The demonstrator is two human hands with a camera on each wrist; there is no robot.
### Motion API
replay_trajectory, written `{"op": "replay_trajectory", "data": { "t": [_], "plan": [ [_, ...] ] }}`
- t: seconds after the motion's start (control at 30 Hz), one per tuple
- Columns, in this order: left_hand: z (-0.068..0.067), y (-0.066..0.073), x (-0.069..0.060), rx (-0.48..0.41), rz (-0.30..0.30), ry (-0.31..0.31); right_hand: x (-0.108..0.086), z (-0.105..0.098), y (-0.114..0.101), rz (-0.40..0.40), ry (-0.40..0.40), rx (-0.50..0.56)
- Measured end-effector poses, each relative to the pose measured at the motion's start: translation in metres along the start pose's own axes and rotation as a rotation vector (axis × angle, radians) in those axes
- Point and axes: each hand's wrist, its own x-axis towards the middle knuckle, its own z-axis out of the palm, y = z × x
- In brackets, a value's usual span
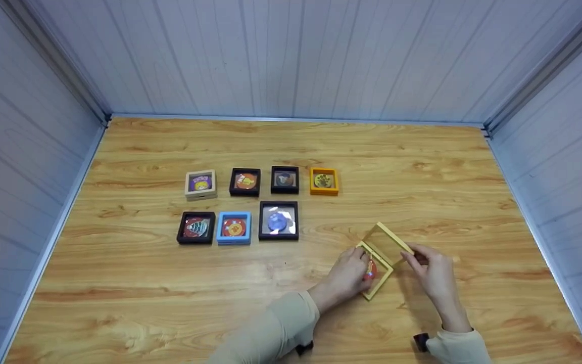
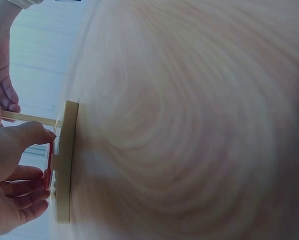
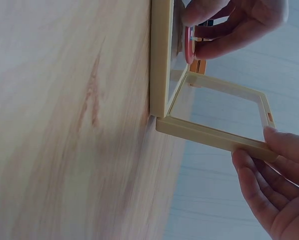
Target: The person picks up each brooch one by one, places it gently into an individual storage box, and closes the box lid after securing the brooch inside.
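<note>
A hinged yellow display frame (image 1: 381,281) with clear film lies at an angle on the table, its lid (image 1: 393,236) raised. My left hand (image 1: 344,278) is over the lower half and pinches a round red badge (image 1: 370,269) by its edges, as the left wrist view also shows with the red disc (image 2: 49,165) between thumb and fingers. My right hand (image 1: 433,273) pinches the raised lid's outer corner between thumb and fingers. In the right wrist view the lid (image 3: 214,135) stands up from the flat half (image 3: 160,60). Fingers partly cover the badge's face.
Several small square frames with round badges stand in two rows to the left, among them a light blue frame (image 1: 234,228), a larger black frame (image 1: 279,221) and an orange frame (image 1: 324,181). Pale panelled walls (image 1: 291,60) enclose the wooden table (image 1: 170,303) at the back and sides.
</note>
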Motion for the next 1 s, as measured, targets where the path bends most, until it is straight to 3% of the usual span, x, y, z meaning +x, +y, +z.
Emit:
{"op": "replay_trajectory", "data": {
  "t": [0.2,0.47,0.73,1.0],
  "plan": [
    [0.002,0.002,0.003,0.04,-0.003,-0.016,-0.001,-0.001,-0.001,0.041,-0.027,-0.009],
    [0.003,0.003,0.003,0.088,0.012,0.011,0.0,-0.001,-0.001,0.045,-0.028,-0.007],
    [-0.003,0.002,-0.005,0.022,-0.039,0.014,-0.001,-0.001,-0.001,0.05,-0.025,0.011],
    [-0.01,-0.013,-0.021,-0.049,-0.083,0.013,-0.002,-0.005,-0.003,0.068,-0.016,0.036]
  ]
}}
